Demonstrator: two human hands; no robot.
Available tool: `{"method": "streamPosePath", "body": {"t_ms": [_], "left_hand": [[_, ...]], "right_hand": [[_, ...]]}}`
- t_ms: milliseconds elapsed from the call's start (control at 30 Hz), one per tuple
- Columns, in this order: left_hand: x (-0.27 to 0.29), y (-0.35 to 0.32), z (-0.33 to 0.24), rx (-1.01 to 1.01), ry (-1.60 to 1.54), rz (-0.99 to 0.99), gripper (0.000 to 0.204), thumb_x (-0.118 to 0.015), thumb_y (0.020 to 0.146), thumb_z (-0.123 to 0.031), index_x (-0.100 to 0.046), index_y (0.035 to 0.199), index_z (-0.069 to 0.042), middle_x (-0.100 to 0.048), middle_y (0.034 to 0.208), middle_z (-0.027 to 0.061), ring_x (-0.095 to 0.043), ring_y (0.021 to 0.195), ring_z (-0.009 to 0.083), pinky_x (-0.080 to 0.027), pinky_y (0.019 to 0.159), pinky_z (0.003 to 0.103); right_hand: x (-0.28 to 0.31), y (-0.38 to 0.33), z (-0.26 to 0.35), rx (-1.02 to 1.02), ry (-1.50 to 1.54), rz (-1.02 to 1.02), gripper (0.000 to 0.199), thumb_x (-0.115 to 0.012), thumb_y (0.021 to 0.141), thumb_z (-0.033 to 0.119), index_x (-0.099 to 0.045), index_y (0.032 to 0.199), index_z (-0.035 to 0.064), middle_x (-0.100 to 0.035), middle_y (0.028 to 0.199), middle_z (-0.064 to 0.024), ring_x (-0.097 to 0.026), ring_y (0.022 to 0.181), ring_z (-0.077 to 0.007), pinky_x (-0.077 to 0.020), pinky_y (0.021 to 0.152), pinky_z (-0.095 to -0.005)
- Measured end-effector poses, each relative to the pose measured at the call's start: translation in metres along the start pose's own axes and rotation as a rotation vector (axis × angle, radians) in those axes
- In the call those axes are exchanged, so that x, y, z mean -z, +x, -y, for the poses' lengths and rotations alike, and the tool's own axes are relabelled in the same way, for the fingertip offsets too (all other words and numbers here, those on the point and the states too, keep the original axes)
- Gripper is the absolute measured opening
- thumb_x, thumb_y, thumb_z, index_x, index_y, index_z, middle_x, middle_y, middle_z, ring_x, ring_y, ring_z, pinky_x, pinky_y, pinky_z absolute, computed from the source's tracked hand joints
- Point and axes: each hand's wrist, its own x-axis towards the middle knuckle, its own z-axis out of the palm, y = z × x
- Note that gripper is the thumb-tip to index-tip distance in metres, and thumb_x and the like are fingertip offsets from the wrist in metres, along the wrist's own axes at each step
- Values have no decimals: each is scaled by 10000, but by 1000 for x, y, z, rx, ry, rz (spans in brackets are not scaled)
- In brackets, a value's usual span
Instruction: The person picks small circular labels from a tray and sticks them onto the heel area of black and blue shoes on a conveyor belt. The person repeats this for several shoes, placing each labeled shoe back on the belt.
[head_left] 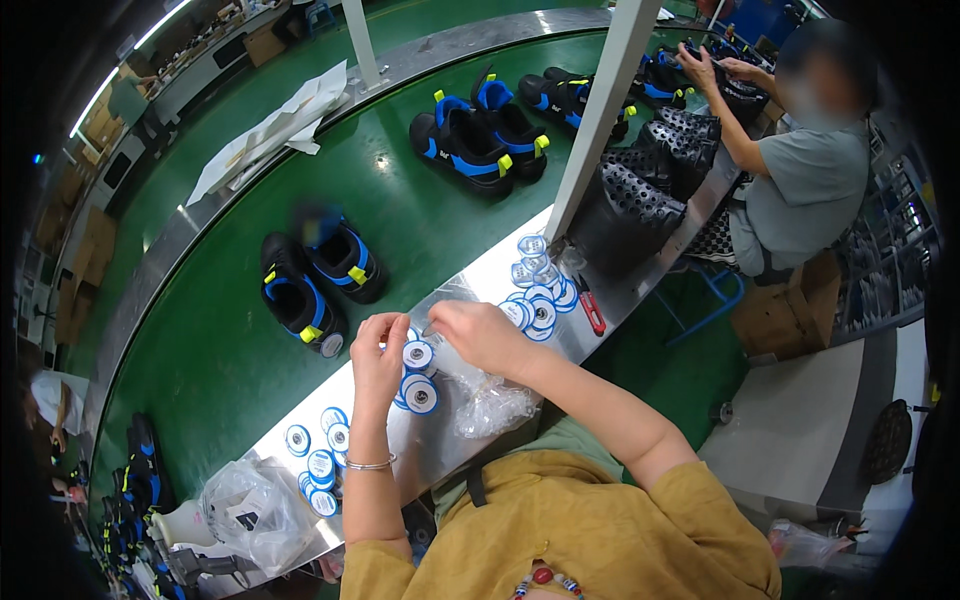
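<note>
My left hand (380,350) is closed in a pinch above the metal ledge, a silver bangle (371,464) on its wrist. What its fingertips hold is too small to make out. Close beside it, my right hand (476,338) also pinches, on something thin that I cannot name. Below and between the hands lies a small pile of round white tags with blue rims (421,397). Crumpled clear plastic bags (490,405) lie under my right forearm. More round tags (541,312) are heaped to the right, and another group (321,463) sits left of my left wrist.
A green conveyor belt (230,340) carries black-and-blue shoes (470,145) beyond the ledge. A red cutter (592,312) lies near a white post (607,110) and black perforated shoes (640,195). A plastic bag (255,515) is at left. A co-worker (815,170) sits at right, handling a shoe.
</note>
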Motion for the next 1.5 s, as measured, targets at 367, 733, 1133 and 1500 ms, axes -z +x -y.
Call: {"method": "streamPosePath", "body": {"t_ms": [367,733,1133,1500], "left_hand": [[-4,-5,-13,65,-96,167,175,-624,938,-117,-590,834,19,-581,719,53,-526,649,99,-419,572,262],[-26,59,-36,-198,-27,223,151,-562,970,-113,-631,960,20,-640,847,43,-566,748,94,-456,664,229],[-185,234,19,-350,152,148,528,-567,860,-29,-448,1374,-18,-559,1240,203,-624,983,282,-481,904,347],[-91,152,2,93,29,363,375,-471,801,47,-587,1156,16,-658,1058,161,-673,922,237,-533,803,347]], "right_hand": [[16,-4,10,-221,285,149,162,-656,879,164,-611,909,10,-619,717,-121,-606,629,-244,-477,593,-346],[36,-17,-43,-517,572,-110,125,-644,891,116,-632,888,-8,-613,696,-23,-533,633,-75,-430,576,-252],[79,-21,-57,-641,605,-7,94,-642,931,97,-632,917,5,-568,758,56,-492,681,-6,-399,593,-188],[82,21,-96,-488,218,-67,130,-652,880,151,-644,877,22,-608,643,-106,-570,549,-170,-429,523,-313]]}}
